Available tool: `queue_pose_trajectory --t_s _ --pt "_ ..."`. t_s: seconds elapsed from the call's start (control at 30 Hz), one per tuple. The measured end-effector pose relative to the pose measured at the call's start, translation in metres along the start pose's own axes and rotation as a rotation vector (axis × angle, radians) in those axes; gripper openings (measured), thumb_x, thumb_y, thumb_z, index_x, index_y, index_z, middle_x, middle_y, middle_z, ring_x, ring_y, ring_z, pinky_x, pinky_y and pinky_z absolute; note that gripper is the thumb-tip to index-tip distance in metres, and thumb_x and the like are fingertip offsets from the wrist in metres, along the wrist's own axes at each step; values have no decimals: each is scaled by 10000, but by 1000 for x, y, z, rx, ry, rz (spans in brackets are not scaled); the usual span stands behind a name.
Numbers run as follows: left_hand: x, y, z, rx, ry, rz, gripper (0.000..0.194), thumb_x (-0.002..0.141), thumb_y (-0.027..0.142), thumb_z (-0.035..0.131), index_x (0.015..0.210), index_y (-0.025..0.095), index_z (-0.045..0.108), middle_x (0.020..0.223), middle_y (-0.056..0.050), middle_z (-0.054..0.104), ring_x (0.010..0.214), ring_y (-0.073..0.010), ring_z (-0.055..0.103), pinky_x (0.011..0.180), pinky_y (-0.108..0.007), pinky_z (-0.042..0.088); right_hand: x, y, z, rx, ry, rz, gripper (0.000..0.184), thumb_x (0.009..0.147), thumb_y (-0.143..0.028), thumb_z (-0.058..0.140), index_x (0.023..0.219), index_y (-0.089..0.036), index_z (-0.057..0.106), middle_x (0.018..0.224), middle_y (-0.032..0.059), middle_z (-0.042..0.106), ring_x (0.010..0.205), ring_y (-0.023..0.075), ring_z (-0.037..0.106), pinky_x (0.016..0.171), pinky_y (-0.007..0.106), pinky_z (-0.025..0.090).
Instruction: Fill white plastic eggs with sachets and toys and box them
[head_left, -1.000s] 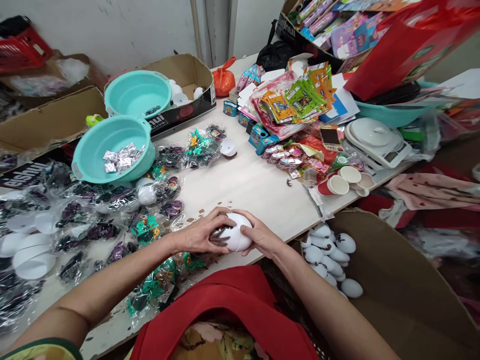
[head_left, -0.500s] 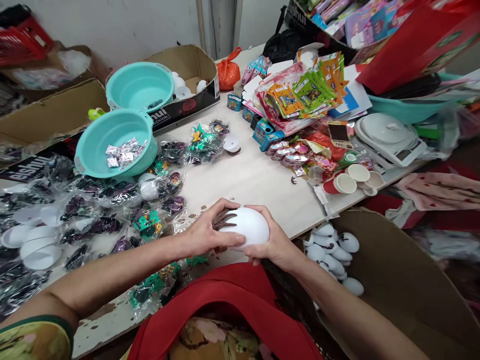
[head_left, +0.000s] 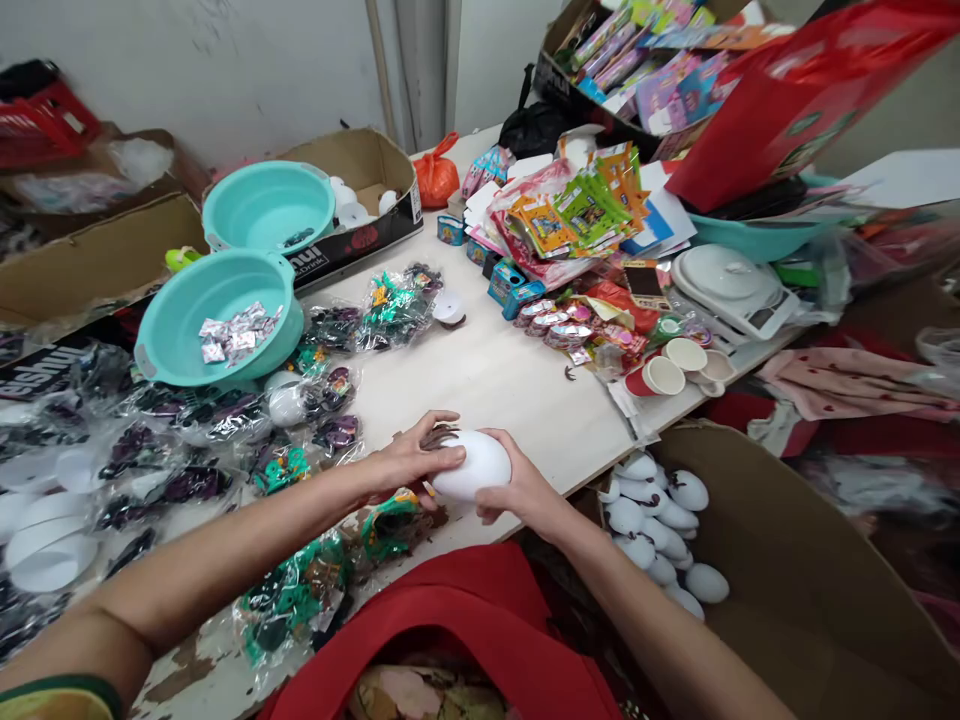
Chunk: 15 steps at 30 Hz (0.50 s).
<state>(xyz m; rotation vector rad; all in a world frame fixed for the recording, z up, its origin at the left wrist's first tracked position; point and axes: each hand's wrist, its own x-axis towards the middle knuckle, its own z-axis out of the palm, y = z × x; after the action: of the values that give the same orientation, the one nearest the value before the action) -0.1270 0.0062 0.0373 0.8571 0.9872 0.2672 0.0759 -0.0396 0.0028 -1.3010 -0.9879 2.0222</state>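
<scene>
A white plastic egg (head_left: 477,468) is held between my two hands above the table's front edge. My left hand (head_left: 405,458) grips its left end, thumb pressed on the shell, beside a brown claw-like piece (head_left: 438,437) that sticks out there. Around the egg's right end, my right hand (head_left: 520,488) is closed with its thumb on the near side. Below my left wrist lie clear bags of green and orange parts (head_left: 390,522). To the right, several white eggs with brown pieces (head_left: 660,515) sit in a cardboard box (head_left: 780,560).
Two turquoise basins (head_left: 161,330) stand at the left, the nearer one with small silvery packets (head_left: 238,335). Bagged dark parts (head_left: 187,480) and white half shells (head_left: 52,540) cover the left side. Snack packets (head_left: 581,210), a scale (head_left: 731,285) and paper cups (head_left: 664,375) stand right.
The egg has shifted slightly left and tilted in my hands. My left fingers have moved off its top toward the left end. The view has also shifted.
</scene>
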Motion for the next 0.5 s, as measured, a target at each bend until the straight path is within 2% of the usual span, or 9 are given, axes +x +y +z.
queue_pose_trajectory --t_s 0.1,0.17,0.27,0.43,0.5 --pt "-1 3 3 13 29 90 745 702 503 734 1321 346 350 1167 -68 501 736 -154 627 502 -276 565 -4 -5 7 -104 194 -199 1032 420 -399 924 1265 -276 346 1204 74 545 977 249 620 768 356 558" --pt "-4 4 7 65 40 166 691 700 452 744 1287 323 402 1122 -52 516 765 -160 616 546 -268 557 -11 -7 11 -142 283 -256 1067 352 -402 940 1241 -257 370 1235 92 516 1082 295 564 876 401 519" --pt "-15 -1 12 151 4 260 560 727 413 721 1222 293 489 1112 -41 539 858 -178 597 642 -263 542 -28 -6 18 -91 324 -250 1103 277 -397 953 1203 -257 371 1212 97 512 1072 315 561 874 427 512" --pt "-22 -9 11 309 -6 243 468 775 442 650 1198 283 528 1097 -48 566 937 -226 589 726 -315 527 -41 12 34 231 230 -196 999 347 -380 940 1155 -287 359 1173 67 540 988 275 610 793 398 542" --pt "-16 -7 21 458 -35 304 432 779 420 648 1182 289 562 1124 -50 558 1010 -239 579 839 -352 510 -42 28 34 338 204 -182 1007 346 -390 929 1176 -307 364 1193 69 547 985 296 617 710 392 561"
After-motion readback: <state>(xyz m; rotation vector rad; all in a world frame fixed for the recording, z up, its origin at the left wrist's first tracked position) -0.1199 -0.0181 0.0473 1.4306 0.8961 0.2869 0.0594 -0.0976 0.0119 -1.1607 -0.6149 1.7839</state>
